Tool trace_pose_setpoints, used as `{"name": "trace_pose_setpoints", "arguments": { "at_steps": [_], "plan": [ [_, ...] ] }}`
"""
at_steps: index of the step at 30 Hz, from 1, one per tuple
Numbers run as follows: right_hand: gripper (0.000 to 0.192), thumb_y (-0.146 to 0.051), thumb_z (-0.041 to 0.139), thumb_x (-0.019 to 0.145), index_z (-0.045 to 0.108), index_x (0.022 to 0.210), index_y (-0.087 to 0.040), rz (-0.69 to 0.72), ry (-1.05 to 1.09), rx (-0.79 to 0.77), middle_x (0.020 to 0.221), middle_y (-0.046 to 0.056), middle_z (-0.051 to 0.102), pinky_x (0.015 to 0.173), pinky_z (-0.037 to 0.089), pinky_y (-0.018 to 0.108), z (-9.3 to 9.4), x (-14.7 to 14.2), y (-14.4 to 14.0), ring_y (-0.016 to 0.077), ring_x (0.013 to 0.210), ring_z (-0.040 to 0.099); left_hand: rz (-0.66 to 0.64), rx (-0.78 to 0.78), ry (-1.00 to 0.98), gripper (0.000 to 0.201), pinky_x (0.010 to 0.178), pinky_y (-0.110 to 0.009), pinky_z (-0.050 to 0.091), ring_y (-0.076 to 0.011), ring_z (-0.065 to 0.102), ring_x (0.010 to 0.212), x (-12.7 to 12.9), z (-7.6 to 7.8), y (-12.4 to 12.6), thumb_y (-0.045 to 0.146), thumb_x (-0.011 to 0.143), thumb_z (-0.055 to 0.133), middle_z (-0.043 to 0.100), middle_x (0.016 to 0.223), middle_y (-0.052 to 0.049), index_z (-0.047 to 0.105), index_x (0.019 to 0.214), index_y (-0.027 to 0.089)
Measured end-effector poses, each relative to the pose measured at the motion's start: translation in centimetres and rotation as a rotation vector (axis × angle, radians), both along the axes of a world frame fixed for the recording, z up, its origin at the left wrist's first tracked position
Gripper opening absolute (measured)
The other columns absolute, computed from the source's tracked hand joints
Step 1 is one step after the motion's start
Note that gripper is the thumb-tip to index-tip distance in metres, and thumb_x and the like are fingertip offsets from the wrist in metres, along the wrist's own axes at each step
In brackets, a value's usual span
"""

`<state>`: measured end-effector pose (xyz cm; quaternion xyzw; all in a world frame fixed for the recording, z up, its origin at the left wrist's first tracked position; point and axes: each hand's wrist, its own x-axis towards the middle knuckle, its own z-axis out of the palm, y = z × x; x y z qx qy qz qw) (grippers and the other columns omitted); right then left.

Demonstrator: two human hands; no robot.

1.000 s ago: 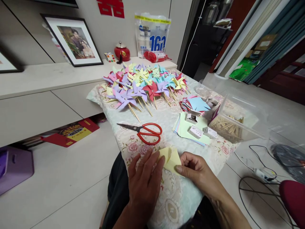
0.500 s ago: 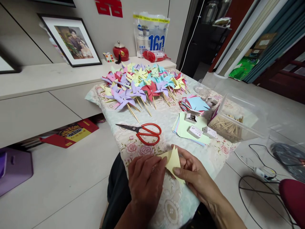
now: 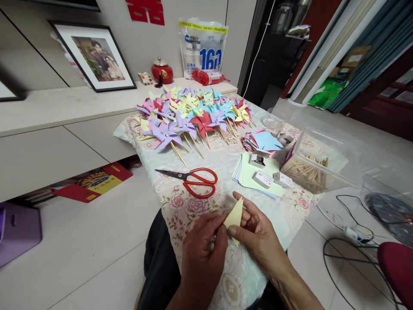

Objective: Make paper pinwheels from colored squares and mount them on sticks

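Note:
Between my hands is a pale yellow piece of paper [image 3: 235, 214], folded to a narrow pointed shape with its tip upward. My left hand [image 3: 204, 247] pinches its left edge between thumb and forefinger. From the other side my right hand [image 3: 258, 232] grips it, thumb on the near face and fingers behind. Beyond the left hand lie scissors [image 3: 193, 178] with red handles, blades pointing left. Finished paper pinwheels [image 3: 193, 118] on wooden sticks crowd the far end of the table.
Right of the scissors, small white boxes [image 3: 263, 179] rest on a stack of coloured paper sheets [image 3: 243, 172]. Behind them sits a pile of cut squares [image 3: 266, 141]. A clear plastic bin [image 3: 300, 174] holds short wooden sticks. A cabinet ledge [image 3: 97, 101] borders the table's far side.
The yellow paper has gone from a partly opened fold to a narrower, flatter one. My left hand has turned to a pinch, and the right hand has shifted slightly left.

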<state>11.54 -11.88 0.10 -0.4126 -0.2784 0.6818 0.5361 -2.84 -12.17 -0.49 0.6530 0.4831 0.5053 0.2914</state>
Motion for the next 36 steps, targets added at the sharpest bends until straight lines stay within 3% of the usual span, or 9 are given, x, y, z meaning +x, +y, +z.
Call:
{"name": "trace_pose_setpoints", "arguments": {
  "at_steps": [4,9,14,21,27,36],
  "plan": [
    [0.075,-0.019,0.085,0.073,0.049,0.138,-0.028,-0.007,-0.051,0.043,0.108,0.002,0.076,0.078,0.055,0.027,0.0,-0.3,0.0,0.0145,0.086,0.070,-0.041,-0.144,-0.112,0.023,0.078,-0.031,0.059,-0.0199,0.073,0.086,0.1,0.2,-0.3,0.018,0.087,0.059,0.075,0.096,-0.006,0.074,0.105,0.020],
    [0.066,-0.023,0.081,0.079,0.053,0.138,-0.031,0.016,-0.140,0.122,0.120,0.002,0.070,0.091,0.051,0.032,0.0,-0.4,-0.4,0.0197,0.107,0.066,0.003,-0.378,-0.252,0.018,0.072,-0.030,0.058,-0.0198,0.071,0.077,0.1,0.1,0.0,0.028,0.086,0.063,0.076,0.086,-0.004,0.078,0.095,0.021],
    [0.062,-0.032,0.077,0.084,0.052,0.140,-0.029,-0.018,-0.384,0.109,0.092,0.000,0.067,0.078,0.049,0.033,0.1,0.1,-0.4,0.0176,0.084,0.062,0.018,-0.635,-0.385,0.024,0.062,-0.027,0.056,-0.0183,0.068,0.066,-0.1,0.1,0.1,0.040,0.084,0.067,0.075,0.076,-0.003,0.079,0.091,0.020],
    [0.066,-0.035,0.077,0.080,0.051,0.140,-0.023,-0.100,-0.535,0.122,0.080,-0.001,0.063,0.072,0.047,0.033,0.3,0.5,0.3,0.0166,0.073,0.059,-0.026,-0.738,-0.412,0.029,0.047,-0.023,0.050,-0.0179,0.068,0.063,-0.3,0.1,0.2,0.043,0.078,0.072,0.074,0.079,-0.005,0.079,0.091,0.019],
    [0.064,-0.032,0.075,0.081,0.051,0.140,-0.024,-0.067,-0.551,0.152,0.080,-0.001,0.066,0.073,0.048,0.033,0.3,0.7,0.3,0.0162,0.073,0.061,-0.055,-0.734,-0.379,0.026,0.055,-0.025,0.052,-0.0170,0.065,0.064,-0.5,-0.3,0.2,0.041,0.077,0.072,0.073,0.076,-0.003,0.078,0.090,0.019],
    [0.053,-0.028,0.077,0.079,0.062,0.130,-0.027,-0.043,-0.588,0.178,0.083,-0.001,0.064,0.071,0.048,0.032,0.6,0.7,0.3,0.0155,0.072,0.057,-0.079,-0.713,-0.287,0.021,0.052,-0.025,0.048,-0.0178,0.062,0.062,-0.6,-0.5,0.0,0.039,0.082,0.066,0.066,0.068,-0.002,0.071,0.078,0.019]
  ]
}}
